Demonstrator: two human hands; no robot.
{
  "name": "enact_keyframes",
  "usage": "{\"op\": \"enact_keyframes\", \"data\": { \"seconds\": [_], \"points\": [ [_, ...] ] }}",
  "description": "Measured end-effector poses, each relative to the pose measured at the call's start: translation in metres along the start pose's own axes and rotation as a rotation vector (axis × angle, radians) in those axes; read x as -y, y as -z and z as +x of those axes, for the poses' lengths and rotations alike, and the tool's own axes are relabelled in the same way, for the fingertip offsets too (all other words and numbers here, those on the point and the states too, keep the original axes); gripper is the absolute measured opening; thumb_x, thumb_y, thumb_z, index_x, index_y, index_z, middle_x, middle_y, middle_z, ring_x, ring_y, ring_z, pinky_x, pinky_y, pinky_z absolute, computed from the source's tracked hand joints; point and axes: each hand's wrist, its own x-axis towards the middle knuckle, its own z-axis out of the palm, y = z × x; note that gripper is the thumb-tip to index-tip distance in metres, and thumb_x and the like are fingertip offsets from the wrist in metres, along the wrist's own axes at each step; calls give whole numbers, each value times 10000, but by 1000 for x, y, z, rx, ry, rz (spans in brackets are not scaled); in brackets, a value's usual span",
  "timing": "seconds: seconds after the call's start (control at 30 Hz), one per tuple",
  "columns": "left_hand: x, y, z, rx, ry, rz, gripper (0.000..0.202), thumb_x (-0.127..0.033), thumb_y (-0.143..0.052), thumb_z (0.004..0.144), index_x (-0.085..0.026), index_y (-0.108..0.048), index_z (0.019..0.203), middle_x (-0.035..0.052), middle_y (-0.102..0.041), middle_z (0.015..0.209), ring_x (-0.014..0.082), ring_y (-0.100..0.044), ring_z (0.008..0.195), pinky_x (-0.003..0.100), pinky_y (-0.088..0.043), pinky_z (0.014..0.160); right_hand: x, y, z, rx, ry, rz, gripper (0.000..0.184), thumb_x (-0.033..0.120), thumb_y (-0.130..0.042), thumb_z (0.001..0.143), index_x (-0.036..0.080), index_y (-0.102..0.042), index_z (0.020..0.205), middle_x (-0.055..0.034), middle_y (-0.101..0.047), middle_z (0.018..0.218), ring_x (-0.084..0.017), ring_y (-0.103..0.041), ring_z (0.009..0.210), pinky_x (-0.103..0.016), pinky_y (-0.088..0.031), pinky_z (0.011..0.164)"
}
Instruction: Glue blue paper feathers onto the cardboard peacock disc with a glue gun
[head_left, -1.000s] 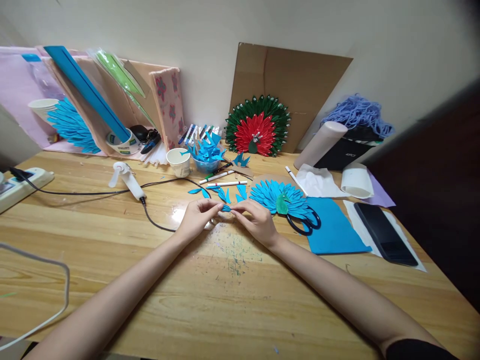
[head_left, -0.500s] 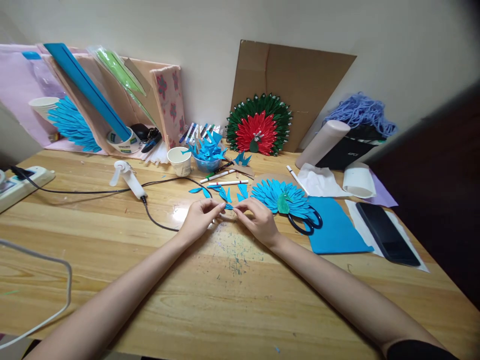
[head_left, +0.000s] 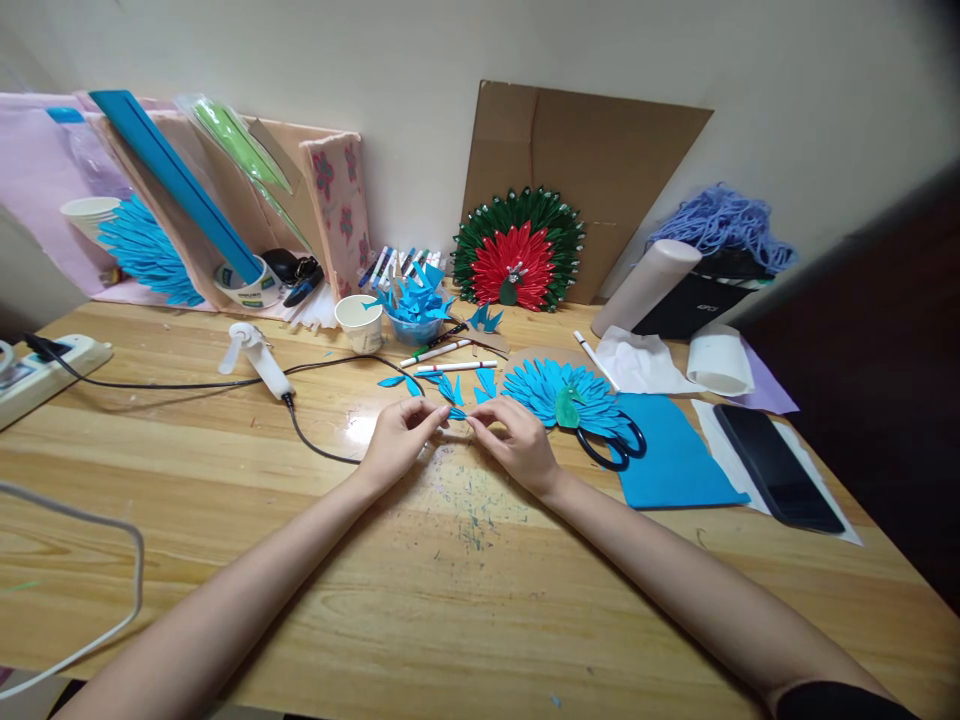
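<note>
Between my two hands is a small blue foam petal [head_left: 457, 413], pinched at its left end by my left hand [head_left: 405, 437] and at its right end by my right hand [head_left: 519, 445]. Both hands are closed at the fingertips, low over the table. Several loose blue pieces [head_left: 486, 383] lie just beyond the fingers, beside a white marker [head_left: 457, 367]. Right of my right hand is a blue peacock craft [head_left: 559, 390] with layered petals and a green body. Black-handled scissors [head_left: 611, 445] lie partly against it; their blades are hidden.
A glue gun [head_left: 259, 362] with a black cord lies left. Behind stand a paper cup [head_left: 358, 324], a bowl of blue scraps [head_left: 415, 318] and a red-green peacock [head_left: 517, 250] against cardboard. At right are a blue foam sheet [head_left: 675, 455] and a phone [head_left: 780, 468].
</note>
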Motion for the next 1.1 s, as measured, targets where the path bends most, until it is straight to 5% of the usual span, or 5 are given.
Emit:
{"op": "enact_keyframes", "data": {
  "seconds": [0.3, 1.1],
  "points": [
    [-1, 5, 4, -95, 52, -27, 284, -417, -610, 732, -144, -619, 655, 5, -600, 591, 101, -531, 536, 204, -400, 514, -3, 0, -2, -37, -107, 44, 87, 221, -520, 846, 193, -602, 834, -45, -636, 790, -159, -583, 722, -313, -484, 676],
    [0, 2, -1, 0, 13, 9, 276, -410, -600, 735, -139, -608, 681, 13, -594, 619, 124, -536, 584, 222, -424, 561, -2, 0, -2, 52, -55, 77, 180, 274, -614, 795, 203, -622, 960, -27, -639, 767, -151, -576, 698, -311, -486, 670]
  ]
}}
